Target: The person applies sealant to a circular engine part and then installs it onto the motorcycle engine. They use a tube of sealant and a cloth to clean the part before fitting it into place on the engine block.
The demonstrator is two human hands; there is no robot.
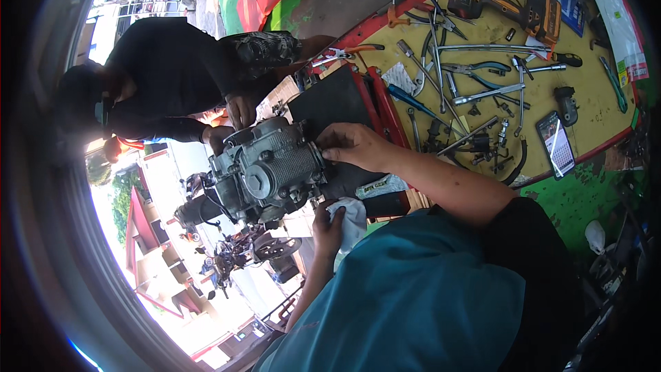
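A grey motorcycle engine (279, 171) with a finned cylinder sits on the dark-topped red stand (329, 102). At its right end, my right hand (350, 146) has its fingers curled in, with the fingertips touching the engine's edge. What they pinch, if anything, is too small to make out. Lower down, next to the engine's near side, my left hand (328, 229) is closed on a white cloth (351, 222). Across the engine a person in dark clothes has one hand (240, 110) on its far side and another hand (216, 139) close by.
To the right, a yellow bench top (506, 24) with a red rim carries pliers (482, 67), several sockets and ratchets, a cordless impact driver (506, 1) and a phone (555, 143). A light-coloured packet (382, 186) lies beside my right forearm. A motorcycle (251, 251) stands outside.
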